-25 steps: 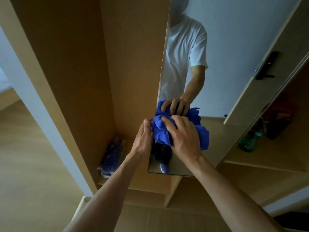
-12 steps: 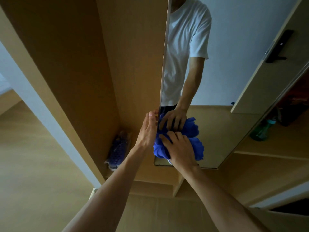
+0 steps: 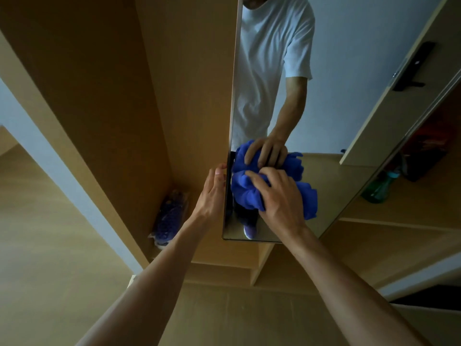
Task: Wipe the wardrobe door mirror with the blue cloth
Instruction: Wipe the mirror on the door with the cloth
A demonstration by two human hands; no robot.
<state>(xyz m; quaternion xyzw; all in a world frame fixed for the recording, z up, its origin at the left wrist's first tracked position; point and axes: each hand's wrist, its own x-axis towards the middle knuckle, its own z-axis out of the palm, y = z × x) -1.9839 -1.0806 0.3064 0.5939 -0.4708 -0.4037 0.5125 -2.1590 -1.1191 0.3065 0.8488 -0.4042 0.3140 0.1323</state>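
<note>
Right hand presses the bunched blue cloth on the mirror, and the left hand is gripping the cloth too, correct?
No. The left hand is off the blue cloth; it rests against the left edge of the mirror beside it, as the head view shows. The right hand does press the bunched cloth on the mirror.

No text, label, brand, number or sign can be read. The dark handle plate (image 3: 414,66) reflected in the mirror (image 3: 349,71) bears a small pale mark, too small to read. Any label on the green bottle (image 3: 379,189) is blurred.
</note>
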